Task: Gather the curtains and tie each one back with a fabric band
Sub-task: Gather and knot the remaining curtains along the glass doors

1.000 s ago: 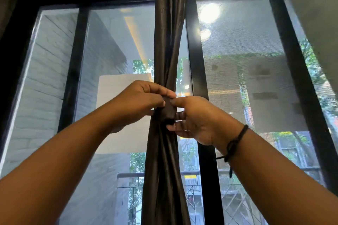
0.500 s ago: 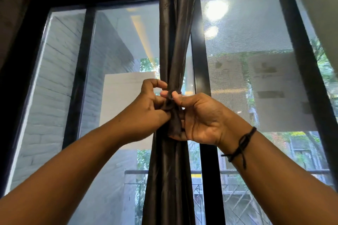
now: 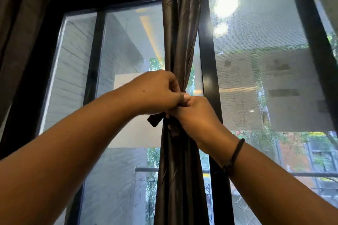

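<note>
A dark brown satin curtain hangs gathered into a narrow bunch in front of the window's middle post. A matching fabric band is wrapped round it at hand height, and one loose end sticks out to the left below my left hand. My left hand and my right hand meet at the band, fingers closed and pinching it against the curtain. The knot itself is hidden behind my hands. A second dark curtain hangs at the far left edge.
A black-framed window fills the view, with a mesh screen pane on the right. Outside are a grey brick wall, a balcony railing and trees. A black cord bracelet circles my right wrist.
Both hands have shifted round the band: the left hand now lies over the right one's fingers, and a loose band end has come out at the lower left. The view has tilted slightly.
</note>
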